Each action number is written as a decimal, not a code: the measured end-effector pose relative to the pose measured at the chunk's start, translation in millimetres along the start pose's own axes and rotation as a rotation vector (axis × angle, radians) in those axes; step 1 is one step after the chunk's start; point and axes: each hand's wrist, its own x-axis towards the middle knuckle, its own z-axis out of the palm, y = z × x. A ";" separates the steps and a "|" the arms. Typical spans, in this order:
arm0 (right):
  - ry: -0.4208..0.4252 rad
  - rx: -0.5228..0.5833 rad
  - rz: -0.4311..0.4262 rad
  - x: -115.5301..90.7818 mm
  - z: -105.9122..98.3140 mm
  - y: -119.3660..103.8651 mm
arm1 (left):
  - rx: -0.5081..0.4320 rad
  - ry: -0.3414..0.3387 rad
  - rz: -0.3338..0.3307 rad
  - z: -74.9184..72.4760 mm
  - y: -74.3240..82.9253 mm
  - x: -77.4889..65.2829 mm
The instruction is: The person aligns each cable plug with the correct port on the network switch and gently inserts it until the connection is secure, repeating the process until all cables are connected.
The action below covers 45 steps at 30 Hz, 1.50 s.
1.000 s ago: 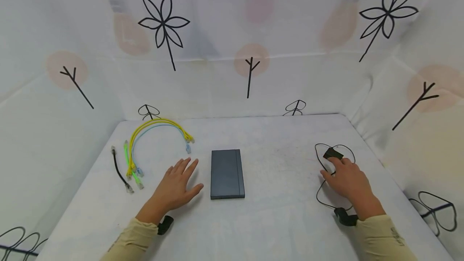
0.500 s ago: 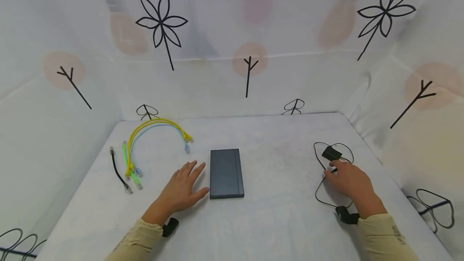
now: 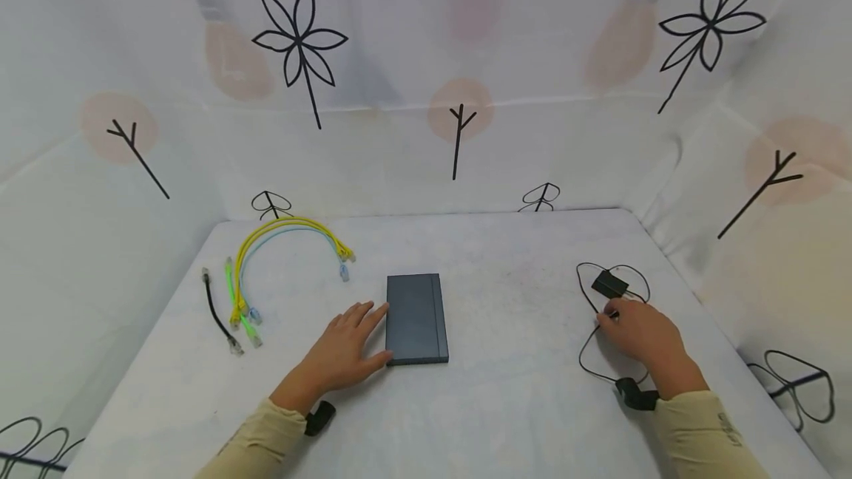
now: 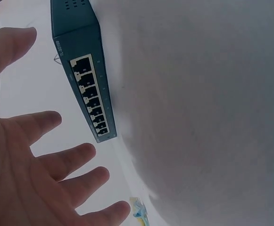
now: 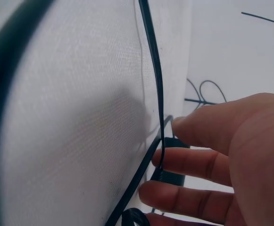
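Observation:
A dark grey network switch lies flat at the middle of the table. At its left side, my left hand has its fingers spread; thumb and index fingertips reach the switch's edge in the head view. The left wrist view shows a row of ports on the switch, facing the palm side. On the right, a black power adapter lies with its thin cord looped around it. My right hand is just below the adapter, fingertips at the cord. A gap shows between thumb and index finger in the right wrist view.
Yellow network cables and a light blue cable curve at the back left. A green cable and a short black cable lie beside them. White printed cloth walls surround the table on the back and sides.
My left hand has moved right, up to the switch's edge. My right fingers have drawn back from the adapter to the cord below it, and the thumb and index finger have come closer together.

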 end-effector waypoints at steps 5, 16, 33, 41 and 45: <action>-0.001 0.013 -0.007 2.2 0.0 2.8 | 0.004 -0.011 0.019 0.9 4.1 2.0; 0.022 0.019 -0.007 5.0 1.0 5.5 | -0.005 -0.071 0.012 7.2 12.1 7.4; 0.199 0.065 -0.034 7.3 0.2 -11.4 | -0.202 -0.164 -0.068 10.8 19.1 13.5; 0.230 0.087 -0.052 9.6 0.8 -25.6 | -0.300 -0.178 -0.125 12.5 23.2 16.2; 0.233 0.100 -0.071 12.2 1.3 -36.0 | -0.325 -0.168 -0.151 15.7 23.5 18.9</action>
